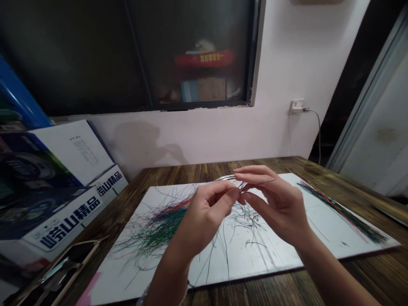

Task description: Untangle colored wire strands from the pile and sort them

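My left hand [212, 206] is closed in a pinch above the middle of a white board [270, 250], holding thin dark wires [241, 185]. Close against its fingertips is my right hand [277, 197], its thumb and fingers round the same wires, with the upper fingers stretched out. A loose, tangled heap of green, blue and red wires [165, 225] spreads over the board's left part. Short dark wire bits [251, 221] lie scattered below my hands. On the right side of the board rests a long, neater bundle of coloured wires [347, 210].
Behind my hands a round metallic rim [226, 177] shows in part. Printed boxes [70, 216] stand at the left, near a tray with metal tools [60, 272]. A wall with a window [140, 55] and a socket [297, 107] rises behind the wooden table [293, 284].
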A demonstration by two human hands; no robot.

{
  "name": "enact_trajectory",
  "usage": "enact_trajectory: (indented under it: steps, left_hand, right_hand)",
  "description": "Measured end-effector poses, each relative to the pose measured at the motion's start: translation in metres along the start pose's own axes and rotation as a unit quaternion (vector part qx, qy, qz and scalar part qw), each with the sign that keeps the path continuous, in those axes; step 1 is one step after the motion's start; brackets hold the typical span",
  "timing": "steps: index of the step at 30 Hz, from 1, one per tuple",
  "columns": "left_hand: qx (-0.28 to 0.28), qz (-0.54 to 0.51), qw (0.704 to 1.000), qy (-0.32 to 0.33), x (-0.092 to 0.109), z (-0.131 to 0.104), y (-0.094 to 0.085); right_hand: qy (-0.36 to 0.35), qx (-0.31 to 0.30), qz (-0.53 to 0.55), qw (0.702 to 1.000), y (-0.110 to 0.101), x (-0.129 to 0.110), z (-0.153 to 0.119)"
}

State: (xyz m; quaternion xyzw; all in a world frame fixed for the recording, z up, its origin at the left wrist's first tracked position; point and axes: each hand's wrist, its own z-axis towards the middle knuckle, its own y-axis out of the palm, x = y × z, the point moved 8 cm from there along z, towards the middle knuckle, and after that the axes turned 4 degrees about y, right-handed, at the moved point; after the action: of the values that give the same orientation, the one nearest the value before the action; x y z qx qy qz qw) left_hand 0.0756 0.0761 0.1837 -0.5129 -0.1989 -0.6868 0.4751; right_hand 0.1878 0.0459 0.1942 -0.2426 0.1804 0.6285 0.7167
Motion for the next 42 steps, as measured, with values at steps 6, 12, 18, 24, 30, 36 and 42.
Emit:
enact_trajectory:
  steps: [6, 12, 18, 24, 30, 36, 42]
  left_hand:
    - [0.005, -0.02, 1.0, 0.007, -0.001, 0.001, -0.001]
    - [-0.005, -0.009, 1.0, -0.001, -0.001, 0.0, 0.0]
    - [-0.008, 0.025, 1.0, 0.002, 0.003, -0.001, 0.002]
    - [-0.013, 0.06, 0.998, 0.005, 0.004, -0.002, 0.002]
    - [-0.017, 0.08, 0.997, 0.013, 0.005, -0.003, 0.003]
    - [-0.009, 0.107, 0.994, 0.024, 0.006, -0.003, 0.003]
    - [-0.029, 0.106, 0.994, 0.024, 0.004, -0.004, 0.006]
  right_hand:
    - [0.004, -0.004, 0.032, 0.999, 0.004, 0.003, -0.001]
    - [0.036, -0.003, 0.112, 0.993, 0.003, 0.01, 0.001]
    - [0.082, 0.002, 0.19, 0.978, 0.0, 0.022, 0.003]
    - [0.042, 0.007, 0.156, 0.987, -0.009, 0.02, 0.005]
    - [0.051, 0.021, 0.165, 0.985, -0.012, 0.02, 0.003]
    - [0.048, 0.04, 0.164, 0.985, -0.018, 0.018, 0.004]
    - [0.088, -0.036, 0.216, 0.972, -0.005, 0.019, 0.005]
